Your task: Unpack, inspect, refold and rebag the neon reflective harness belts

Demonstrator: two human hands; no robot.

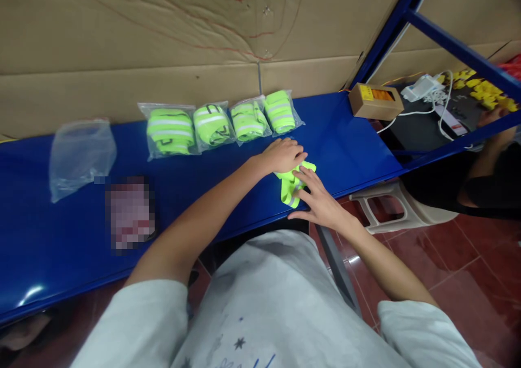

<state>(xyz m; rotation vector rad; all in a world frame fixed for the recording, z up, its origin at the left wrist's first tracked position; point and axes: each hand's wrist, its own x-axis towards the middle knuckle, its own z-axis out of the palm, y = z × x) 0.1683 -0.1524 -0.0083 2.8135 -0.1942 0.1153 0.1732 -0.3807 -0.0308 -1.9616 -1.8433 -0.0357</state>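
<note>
A neon yellow-green reflective vest [291, 188] lies folded small on the blue table [228, 194] near its front edge. My left hand [283, 155] rests on its upper part, fingers curled down over the fabric. My right hand [319, 198] lies flat on its lower right side with fingers spread. Behind them, several clear bags, each with a folded neon vest [211, 124] inside, lie in a row along the cardboard wall.
A pile of empty clear bags [79, 156] lies at the table's left. A small cardboard box [374, 101] sits at the right end. Past the blue frame another person's arm [488, 156] rests near a white charger and cables [427, 88]. A plastic stool [386, 205] stands below.
</note>
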